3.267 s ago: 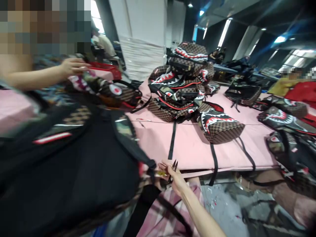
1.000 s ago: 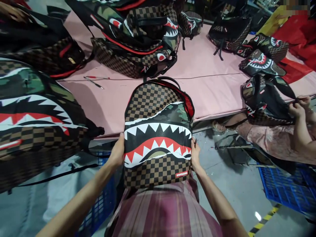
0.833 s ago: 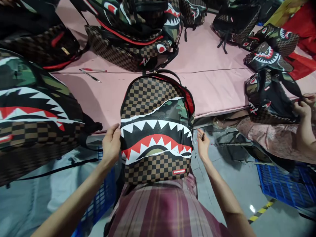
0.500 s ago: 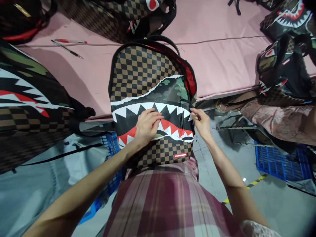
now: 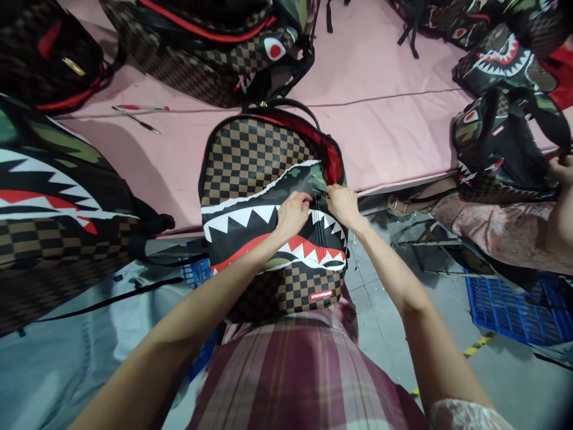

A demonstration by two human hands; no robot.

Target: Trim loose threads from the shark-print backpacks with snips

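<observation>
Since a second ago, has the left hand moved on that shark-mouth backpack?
Yes. The left hand went from the backpack's left edge rightward to its vertical zipper, meeting the right hand.

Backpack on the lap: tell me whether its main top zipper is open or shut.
Open. The backpack shows its red lining along the gaping top edge, beside the right hand.

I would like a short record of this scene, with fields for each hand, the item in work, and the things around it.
Left hand: fingers pinch the backpack front beside its vertical zipper.
Right hand: closed on a small dark tool at the zipper top.
Backpack: checkered, shark-mouth print, resting on the lap and the pink table edge.
Around: more backpacks; pens; blue crate.
</observation>
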